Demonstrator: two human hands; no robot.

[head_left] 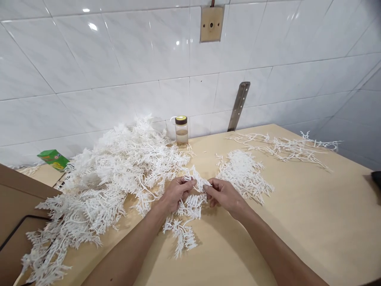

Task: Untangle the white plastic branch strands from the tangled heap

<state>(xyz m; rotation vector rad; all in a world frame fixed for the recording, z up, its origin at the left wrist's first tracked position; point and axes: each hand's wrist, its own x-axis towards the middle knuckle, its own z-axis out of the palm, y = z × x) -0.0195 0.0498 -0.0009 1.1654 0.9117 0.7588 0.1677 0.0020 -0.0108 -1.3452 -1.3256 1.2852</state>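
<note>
Between my two hands is a white plastic branch (193, 201) with many small fringed sprigs, its lower end hanging toward me over the table. My left hand (177, 192) pinches it from the left, and my right hand (222, 194) pinches it from the right with thumb and fingertips. To the left rises a large heap of similar white branches (119, 167). Just beyond my right hand lies a flatter pile of small white sprigs (245, 174). Farther right, thin bare white stems (285, 147) lie loosely together.
A clear bottle with a dark lid (181, 133) stands by the tiled wall (133, 59). A green box (53, 159) is at the left behind the heap, with a brown cardboard box (20, 206) nearer. A metal strip (239, 106) leans against the wall behind the wooden table (312, 214).
</note>
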